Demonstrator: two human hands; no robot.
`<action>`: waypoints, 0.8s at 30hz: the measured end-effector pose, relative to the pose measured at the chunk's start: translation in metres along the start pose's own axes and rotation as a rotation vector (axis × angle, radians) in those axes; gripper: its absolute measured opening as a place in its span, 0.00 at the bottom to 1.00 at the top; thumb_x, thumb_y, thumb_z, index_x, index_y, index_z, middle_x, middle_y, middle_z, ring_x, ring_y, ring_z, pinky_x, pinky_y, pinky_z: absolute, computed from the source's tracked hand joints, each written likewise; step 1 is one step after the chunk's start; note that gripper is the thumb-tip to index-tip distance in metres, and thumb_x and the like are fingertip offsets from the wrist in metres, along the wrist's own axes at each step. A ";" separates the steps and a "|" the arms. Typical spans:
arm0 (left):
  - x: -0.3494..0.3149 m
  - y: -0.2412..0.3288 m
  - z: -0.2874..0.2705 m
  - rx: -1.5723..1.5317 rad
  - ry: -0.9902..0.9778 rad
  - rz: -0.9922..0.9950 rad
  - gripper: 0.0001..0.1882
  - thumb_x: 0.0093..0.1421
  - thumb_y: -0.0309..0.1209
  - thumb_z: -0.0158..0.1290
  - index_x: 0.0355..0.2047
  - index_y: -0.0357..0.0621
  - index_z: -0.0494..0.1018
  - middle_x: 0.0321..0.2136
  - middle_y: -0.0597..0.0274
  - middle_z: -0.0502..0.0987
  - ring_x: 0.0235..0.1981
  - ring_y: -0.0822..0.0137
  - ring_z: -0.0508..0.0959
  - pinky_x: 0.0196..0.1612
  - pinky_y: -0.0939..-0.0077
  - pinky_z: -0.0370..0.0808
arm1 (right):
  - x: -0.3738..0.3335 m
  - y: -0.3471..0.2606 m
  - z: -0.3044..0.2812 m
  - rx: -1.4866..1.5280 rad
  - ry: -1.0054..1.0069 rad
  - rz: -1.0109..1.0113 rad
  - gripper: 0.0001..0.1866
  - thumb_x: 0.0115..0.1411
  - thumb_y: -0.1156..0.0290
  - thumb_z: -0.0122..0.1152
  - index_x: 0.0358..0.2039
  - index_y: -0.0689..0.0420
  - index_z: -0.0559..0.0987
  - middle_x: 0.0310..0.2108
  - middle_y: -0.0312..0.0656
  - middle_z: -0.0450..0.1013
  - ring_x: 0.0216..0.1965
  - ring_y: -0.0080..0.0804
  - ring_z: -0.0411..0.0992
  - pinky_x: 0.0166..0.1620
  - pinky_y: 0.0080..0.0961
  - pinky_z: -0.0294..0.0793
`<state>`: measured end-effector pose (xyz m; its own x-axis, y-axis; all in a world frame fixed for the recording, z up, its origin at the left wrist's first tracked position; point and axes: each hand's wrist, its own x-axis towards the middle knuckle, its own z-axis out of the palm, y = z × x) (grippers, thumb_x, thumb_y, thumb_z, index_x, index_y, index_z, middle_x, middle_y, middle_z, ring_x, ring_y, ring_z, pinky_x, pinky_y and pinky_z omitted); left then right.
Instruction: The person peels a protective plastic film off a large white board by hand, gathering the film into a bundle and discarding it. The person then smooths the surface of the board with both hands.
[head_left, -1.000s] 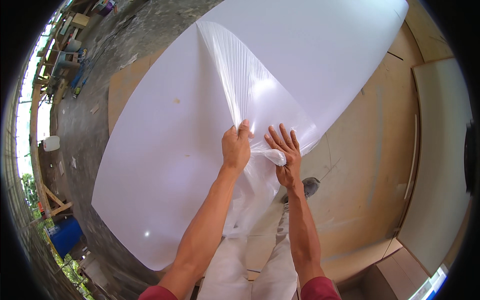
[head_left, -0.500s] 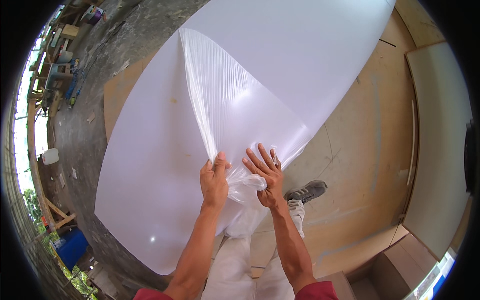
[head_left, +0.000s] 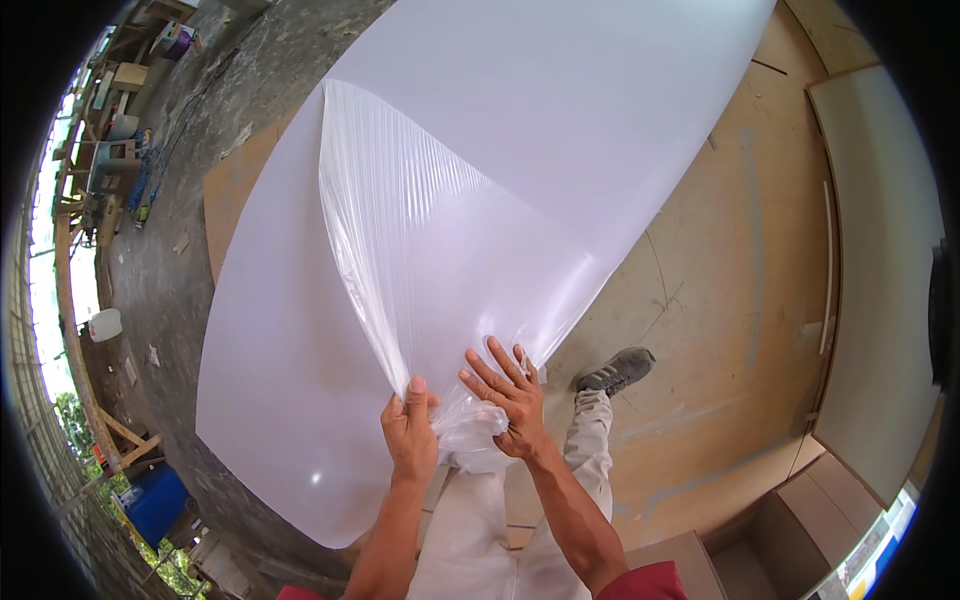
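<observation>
White sheet (head_left: 560,90) cut off at 12 o'clock. Right hand (head_left: 512,400) splayed, partly film-covered, grip unclear; left hand (head_left: 411,435) pinches clear film (head_left: 385,180), glossy, pleated.

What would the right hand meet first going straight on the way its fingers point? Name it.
Most likely the clear film, stretched over the white sheet just ahead of the right hand. How high the film stands there is hard to judge.
</observation>
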<state>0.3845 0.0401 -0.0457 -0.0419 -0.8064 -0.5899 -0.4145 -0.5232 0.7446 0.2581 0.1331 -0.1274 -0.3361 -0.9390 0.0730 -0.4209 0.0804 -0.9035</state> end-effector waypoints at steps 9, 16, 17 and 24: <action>-0.020 -0.008 -0.014 0.019 0.078 -0.010 0.23 0.72 0.47 0.49 0.25 0.43 0.68 0.22 0.73 0.66 0.23 0.80 0.63 0.26 0.81 0.60 | -0.006 -0.013 -0.002 0.060 -0.042 -0.014 0.31 0.61 0.50 0.45 0.64 0.44 0.74 0.69 0.33 0.64 0.73 0.39 0.54 0.74 0.48 0.45; -0.005 -0.031 -0.018 0.046 0.164 0.024 0.24 0.72 0.50 0.48 0.28 0.42 0.71 0.22 0.72 0.67 0.22 0.80 0.63 0.25 0.81 0.61 | -0.009 -0.005 0.011 0.185 -0.083 -0.037 0.36 0.55 0.56 0.53 0.66 0.48 0.70 0.70 0.36 0.61 0.74 0.42 0.51 0.73 0.55 0.44; 0.000 -0.032 -0.015 0.039 0.203 0.071 0.25 0.72 0.51 0.48 0.28 0.41 0.71 0.22 0.72 0.68 0.22 0.80 0.63 0.25 0.81 0.61 | -0.006 -0.005 0.009 0.270 -0.090 -0.024 0.37 0.53 0.58 0.55 0.67 0.49 0.70 0.70 0.38 0.61 0.74 0.42 0.50 0.73 0.55 0.43; 0.014 -0.027 -0.032 0.270 0.108 -0.084 0.27 0.71 0.54 0.47 0.32 0.41 0.73 0.23 0.69 0.71 0.22 0.78 0.69 0.17 0.79 0.60 | -0.021 0.034 -0.035 0.755 0.263 0.351 0.20 0.53 0.70 0.64 0.47 0.62 0.82 0.42 0.46 0.79 0.40 0.35 0.77 0.49 0.33 0.73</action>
<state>0.4241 0.0338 -0.0638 0.0939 -0.7960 -0.5980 -0.6397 -0.5085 0.5764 0.2218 0.1671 -0.1446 -0.5643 -0.7865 -0.2509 0.3833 0.0196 -0.9234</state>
